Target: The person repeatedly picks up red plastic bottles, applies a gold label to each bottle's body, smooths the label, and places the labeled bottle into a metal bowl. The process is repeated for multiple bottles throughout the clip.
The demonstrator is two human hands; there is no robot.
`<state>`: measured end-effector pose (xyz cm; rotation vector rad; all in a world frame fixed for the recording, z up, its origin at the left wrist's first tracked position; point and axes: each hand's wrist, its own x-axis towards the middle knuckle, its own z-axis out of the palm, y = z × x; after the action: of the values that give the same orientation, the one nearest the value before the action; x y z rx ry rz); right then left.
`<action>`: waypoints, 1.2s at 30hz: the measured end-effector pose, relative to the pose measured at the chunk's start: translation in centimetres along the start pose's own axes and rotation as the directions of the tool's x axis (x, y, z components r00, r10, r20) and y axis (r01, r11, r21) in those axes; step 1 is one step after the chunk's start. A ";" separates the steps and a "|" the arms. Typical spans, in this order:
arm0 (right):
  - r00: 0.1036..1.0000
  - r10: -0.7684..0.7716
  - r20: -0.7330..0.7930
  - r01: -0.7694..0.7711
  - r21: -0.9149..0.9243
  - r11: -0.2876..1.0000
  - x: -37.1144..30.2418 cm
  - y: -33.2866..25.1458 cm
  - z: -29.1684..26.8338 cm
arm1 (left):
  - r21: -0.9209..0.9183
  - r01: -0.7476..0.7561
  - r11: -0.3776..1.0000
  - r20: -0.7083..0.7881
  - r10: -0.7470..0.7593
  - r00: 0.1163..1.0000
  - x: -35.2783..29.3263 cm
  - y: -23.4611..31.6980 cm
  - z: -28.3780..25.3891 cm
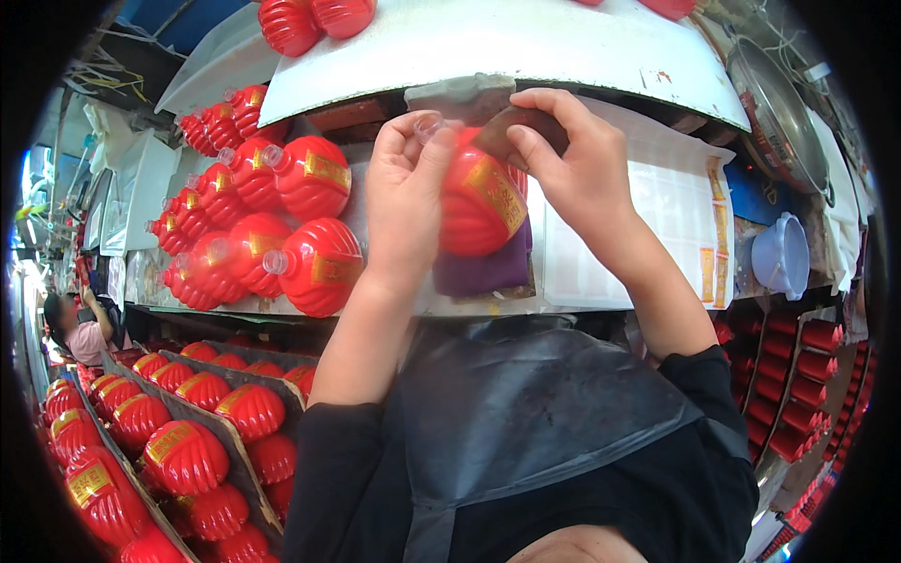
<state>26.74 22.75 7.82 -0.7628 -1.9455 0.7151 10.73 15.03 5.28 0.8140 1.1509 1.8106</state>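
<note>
Wears a black apron (535, 403) over dark sleeves, nearest the head camera, before the front edge of a workbench (145, 277). Holds a red ridged bottle (483, 202) with a gold label near the middle of that front edge, tilted, neck toward the far edge and a little left. Pinches the clear neck between thumb and bent fingers of the left hand (405, 188). Pinches a dark flat piece (535, 127) between thumb and fingers of the right hand (582, 169), at the bottle's shoulder; cannot tell contact from mere overlap there. Has a purple cloth (483, 272) below the bottle, by the front edge, and just right of it a white sheet (619, 239) with gold strips (707, 263) along its right edge. Has more red bottles (319, 267) lying in rows toward the bench's left end, necks mostly pointing left. Faces a white board (497, 47) at the far edge. Has a pale blue bucket (781, 255) near the right end, boxed red bottles (188, 455) below the front edge at left, stacked red pieces (798, 375) below at right.
</note>
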 end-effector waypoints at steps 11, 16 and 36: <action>0.985 0.168 -0.039 -0.151 0.270 0.951 -4.0 1.1 0.1 | 0.165 -0.114 0.980 0.016 0.113 0.993 -1.3 -0.2 0.8; 0.932 0.363 0.002 -0.353 0.237 0.905 -1.8 5.1 -3.0 | 0.108 -0.173 0.979 0.090 0.164 0.982 -0.8 1.9 0.8; 0.983 0.167 -0.074 -0.182 -0.414 0.892 16.4 13.7 -15.3 | 0.848 -0.069 0.526 -0.361 0.668 0.651 20.3 8.8 -9.2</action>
<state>36.77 46.51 12.99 -1.2177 -2.0404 0.3793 -8.84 27.31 11.79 0.9969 2.5613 2.0220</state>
